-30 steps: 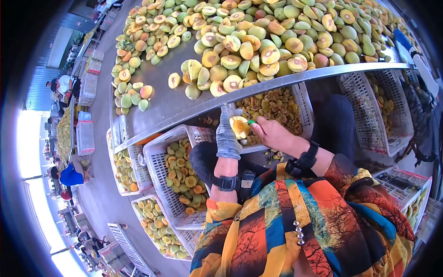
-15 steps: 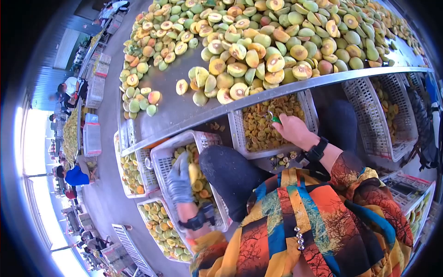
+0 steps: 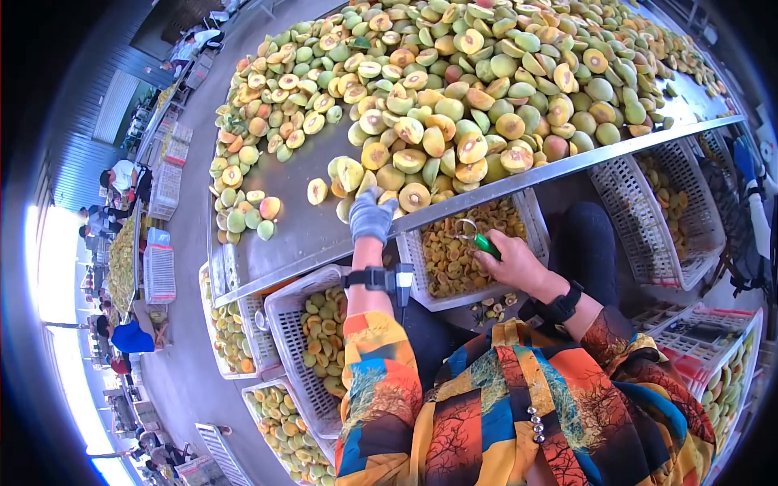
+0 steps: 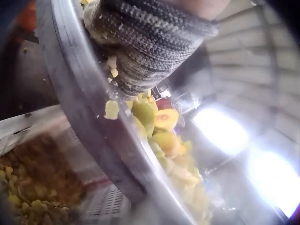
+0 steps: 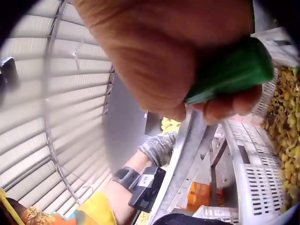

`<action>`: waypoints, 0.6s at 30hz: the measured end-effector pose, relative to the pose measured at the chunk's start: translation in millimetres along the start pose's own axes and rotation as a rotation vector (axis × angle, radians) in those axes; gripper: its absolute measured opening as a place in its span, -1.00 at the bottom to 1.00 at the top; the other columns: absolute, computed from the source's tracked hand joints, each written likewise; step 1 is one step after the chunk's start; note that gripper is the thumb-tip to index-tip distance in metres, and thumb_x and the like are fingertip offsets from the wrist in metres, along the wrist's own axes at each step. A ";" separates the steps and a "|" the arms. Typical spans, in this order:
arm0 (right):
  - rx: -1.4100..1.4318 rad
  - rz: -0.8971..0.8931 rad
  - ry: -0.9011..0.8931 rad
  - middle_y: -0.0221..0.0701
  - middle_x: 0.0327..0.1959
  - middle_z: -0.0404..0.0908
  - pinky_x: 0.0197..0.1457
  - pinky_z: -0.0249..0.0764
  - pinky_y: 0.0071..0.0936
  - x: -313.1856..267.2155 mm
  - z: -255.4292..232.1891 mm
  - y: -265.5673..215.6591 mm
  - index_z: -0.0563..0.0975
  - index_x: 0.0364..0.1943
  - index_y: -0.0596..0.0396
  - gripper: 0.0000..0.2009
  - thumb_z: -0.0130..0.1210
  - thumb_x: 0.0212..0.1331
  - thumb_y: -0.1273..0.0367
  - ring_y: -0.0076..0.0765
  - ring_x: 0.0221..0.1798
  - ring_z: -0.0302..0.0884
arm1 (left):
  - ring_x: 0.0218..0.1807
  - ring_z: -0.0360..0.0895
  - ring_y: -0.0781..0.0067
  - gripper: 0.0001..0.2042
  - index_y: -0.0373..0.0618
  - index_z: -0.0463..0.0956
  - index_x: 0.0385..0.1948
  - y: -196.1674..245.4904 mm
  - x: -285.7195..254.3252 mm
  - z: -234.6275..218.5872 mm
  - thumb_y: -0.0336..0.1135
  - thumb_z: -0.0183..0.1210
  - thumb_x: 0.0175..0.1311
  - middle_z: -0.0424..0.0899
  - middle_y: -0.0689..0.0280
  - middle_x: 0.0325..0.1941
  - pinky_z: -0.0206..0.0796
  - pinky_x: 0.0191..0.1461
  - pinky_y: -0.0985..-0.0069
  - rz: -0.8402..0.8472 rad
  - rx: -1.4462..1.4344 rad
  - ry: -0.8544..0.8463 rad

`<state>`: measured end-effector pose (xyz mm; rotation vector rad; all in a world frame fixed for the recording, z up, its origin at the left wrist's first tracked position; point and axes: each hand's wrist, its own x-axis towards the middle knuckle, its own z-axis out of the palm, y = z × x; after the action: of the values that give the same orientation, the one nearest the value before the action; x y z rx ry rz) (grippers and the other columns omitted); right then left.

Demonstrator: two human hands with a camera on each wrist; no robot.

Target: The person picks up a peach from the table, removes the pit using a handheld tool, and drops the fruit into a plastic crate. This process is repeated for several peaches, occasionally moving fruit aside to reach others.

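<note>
A: Where are the halved fruits [image 3: 414, 197] placed?

B: They are heaped on the table [image 3: 292, 202], right up to its near edge. Beyond that edge, a crate of scraps [image 3: 454, 301] is set lower down.

A: And the hands?

B: The gloved left hand [image 3: 373, 217] is laid over the near edge, left of its middle, with its fingertips among the outermost halves. Whether anything is pinched there cannot be told. By the right hand [image 3: 512, 261], a green handle [image 3: 487, 245] is gripped in curled fingers, and its metal loop [image 3: 466, 229] is held out over the crate of scraps.

A: What could be spoiled from here?

B: A neighbouring half could be nudged over the near edge and lost among the scraps, since the halves are stacked loosely and leaned on one another. If one is drawn from low in the heap, others may be brought sliding down.

A: Could the hold be lost?

B: Possibly. A pale scrap [image 4: 111, 109] is seen stuck to the metal rim, so juice may well be carried on the glove, and a rounded skin could be let slip. The glove could also be snagged, should it be brought carelessly against the loop.
</note>
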<state>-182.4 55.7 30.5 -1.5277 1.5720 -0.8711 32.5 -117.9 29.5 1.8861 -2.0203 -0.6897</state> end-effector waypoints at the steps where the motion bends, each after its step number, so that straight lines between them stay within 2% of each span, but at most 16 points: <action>1: 0.003 -0.030 0.038 -0.08 -0.58 0.47 -0.40 0.38 -0.22 1.9 -2.6 -2.7 0.39 -0.38 0.18 -0.73 0.10 0.00 0.25 0.09 -0.46 0.47 | -0.14 0.52 0.14 -0.58 -0.20 0.48 -0.16 -0.5 -6.7 -4.0 -0.19 0.24 -0.08 0.57 0.10 -0.17 0.31 0.00 0.40 0.004 0.000 0.001; 2: 0.005 -0.030 0.042 -0.08 -0.58 0.47 -0.40 0.38 -0.22 7.0 -5.7 -8.3 0.39 -0.38 0.18 -0.73 0.10 0.00 0.25 0.09 -0.46 0.47 | -0.16 0.53 0.24 -0.63 -0.21 0.50 -0.19 -0.8 -15.9 -9.7 -0.27 0.24 -0.08 0.58 0.13 -0.20 0.32 -0.01 0.46 0.064 -0.175 0.065; 3: 0.049 -0.093 0.061 -0.13 -0.57 0.48 -0.39 0.38 -0.29 13.0 -7.6 -15.1 0.40 -0.33 0.17 -0.73 0.12 -0.01 0.28 -0.03 -0.48 0.47 | -0.18 0.54 0.35 -0.67 -0.23 0.51 -0.22 -2.4 -25.2 -14.8 -0.34 0.25 -0.08 0.59 0.15 -0.22 0.33 -0.03 0.51 0.117 -0.349 0.125; 4: 0.095 -0.150 0.071 -0.19 -0.56 0.48 -0.38 0.38 -0.37 18.5 -6.8 -20.9 0.40 -0.27 0.17 -0.72 0.13 -0.02 0.30 -0.15 -0.50 0.47 | -0.18 0.54 0.35 -0.67 -0.23 0.51 -0.22 -2.8 -35.2 -22.7 -0.34 0.25 -0.08 0.59 0.15 -0.22 0.33 -0.03 0.51 0.103 -0.347 0.119; 5: 0.085 -0.159 0.042 -0.25 -0.53 0.49 -0.35 0.39 -0.40 27.6 -4.6 -25.8 0.40 -0.20 0.17 -0.67 0.13 0.00 0.28 -0.29 -0.48 0.47 | -0.19 0.52 0.41 -0.66 -0.24 0.49 -0.19 -0.7 -45.5 -33.0 -0.40 0.23 -0.07 0.59 0.20 -0.23 0.33 -0.05 0.53 0.174 -0.429 0.005; 6: 0.084 -0.155 0.030 -0.25 -0.53 0.49 -0.35 0.39 -0.40 35.5 -0.9 -31.2 0.40 -0.20 0.17 -0.67 0.13 0.00 0.28 -0.29 -0.48 0.47 | -0.20 0.51 0.48 -0.65 -0.25 0.47 -0.15 3.8 -55.0 -42.4 -0.46 0.22 -0.07 0.59 0.24 -0.25 0.34 -0.06 0.54 0.249 -0.513 -0.104; 7: 0.175 -0.251 0.003 -0.31 -0.53 0.49 -0.33 0.41 -0.41 43.1 3.5 -37.2 0.39 -0.17 0.17 -0.67 0.11 0.04 0.27 -0.31 -0.47 0.47 | -0.20 0.51 0.48 -0.65 -0.25 0.47 -0.15 12.1 -66.1 -49.6 -0.46 0.22 -0.07 0.59 0.24 -0.25 0.34 -0.06 0.54 0.239 -0.516 -0.102; 9: 0.272 -0.347 -0.030 -0.38 -0.54 0.50 -0.31 0.42 -0.42 53.0 13.5 -45.8 0.38 -0.15 0.16 -0.68 0.08 0.07 0.26 -0.34 -0.45 0.47 | -0.17 0.49 0.47 -0.60 -0.25 0.40 -0.07 28.1 -84.9 -55.5 -0.44 0.22 -0.02 0.57 0.29 -0.21 0.35 -0.06 0.51 0.278 -0.835 -0.285; 11: 0.466 -0.327 -0.245 -0.39 -0.43 0.51 -0.25 0.39 -0.54 57.0 24.3 -50.8 0.40 -0.10 0.16 -0.67 0.06 0.11 0.28 -0.48 -0.37 0.43 | -0.14 0.47 0.46 -0.57 -0.25 0.37 -0.03 29.2 -93.1 -50.7 -0.42 0.23 -0.01 0.55 0.29 -0.17 0.34 -0.04 0.50 0.253 -0.938 -0.298; 12: 0.471 -0.327 -0.249 -0.39 -0.43 0.51 -0.25 0.39 -0.54 56.4 27.7 -53.6 0.40 -0.10 0.16 -0.67 0.06 0.11 0.28 -0.48 -0.37 0.43 | -0.10 0.46 0.45 -0.53 -0.25 0.33 0.00 29.7 -96.0 -49.7 -0.40 0.23 0.00 0.52 0.29 -0.13 0.33 -0.03 0.50 0.239 -1.045 -0.312; 13: 0.593 -0.209 -0.236 -0.42 -0.45 0.51 -0.34 0.38 -0.58 53.9 30.2 -57.3 0.41 -0.13 0.15 -0.70 0.05 0.12 0.27 -0.53 -0.43 0.42 | -0.04 0.42 0.45 -0.56 -0.25 0.32 0.00 31.0 -100.8 -51.8 -0.30 0.18 0.09 0.50 0.27 -0.09 0.28 0.04 0.51 0.052 -0.822 -0.205; 14: 0.711 -0.089 -0.221 -0.44 -0.47 0.51 -0.43 0.37 -0.62 50.4 31.5 -60.4 0.41 -0.16 0.14 -0.73 0.03 0.14 0.27 -0.58 -0.50 0.41 | -0.04 0.42 0.45 -0.56 -0.25 0.32 0.00 28.8 -105.8 -43.4 -0.30 0.18 0.09 0.50 0.27 -0.09 0.28 0.04 0.51 0.049 -0.821 -0.204; 15: 0.842 0.127 -0.229 -0.46 -0.57 0.47 -0.65 0.24 -0.70 46.3 31.8 -63.0 0.41 -0.21 0.10 -0.79 -0.01 0.17 0.27 -0.69 -0.68 0.30 | -0.05 0.42 0.45 -0.56 -0.25 0.31 0.01 26.6 -110.7 -26.7 -0.22 0.12 0.14 0.50 0.28 -0.10 0.26 0.05 0.51 0.118 -1.089 -0.059; 16: 0.843 0.128 -0.227 -0.46 -0.57 0.47 -0.65 0.24 -0.70 42.8 37.9 -63.5 0.41 -0.21 0.10 -0.79 -0.01 0.17 0.27 -0.69 -0.68 0.30 | -0.05 0.42 0.45 -0.56 -0.25 0.31 0.02 27.2 -114.9 -10.4 -0.14 0.06 0.19 0.50 0.28 -0.10 0.25 0.06 0.51 0.190 -1.353 0.092; 17: 0.965 0.168 -0.168 -0.48 -0.61 0.44 -0.72 0.17 -0.71 39.2 47.4 -64.2 0.39 -0.22 0.10 -0.79 -0.03 0.18 0.27 -0.71 -0.73 0.24 | -0.08 0.43 0.48 -0.47 -0.23 0.25 0.07 36.1 -119.4 -0.3 0.04 -0.09 0.24 0.48 0.28 -0.09 0.23 0.07 0.51 0.186 -1.438 0.119; 18: 1.083 0.208 -0.110 -0.49 -0.65 0.41 -0.79 0.09 -0.72 36.3 54.4 -65.5 0.37 -0.22 0.09 -0.80 -0.05 0.20 0.27 -0.73 -0.79 0.17 | -0.23 0.42 0.46 -0.47 -0.18 0.25 0.05 45.2 -126.2 6.7 0.07 -0.11 0.23 0.45 0.28 -0.12 0.29 -0.11 0.57 0.074 -1.486 0.131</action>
<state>-103.1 18.1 59.9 -0.6021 0.8633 -1.1994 3.1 9.1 61.4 0.8646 -0.8495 -1.4047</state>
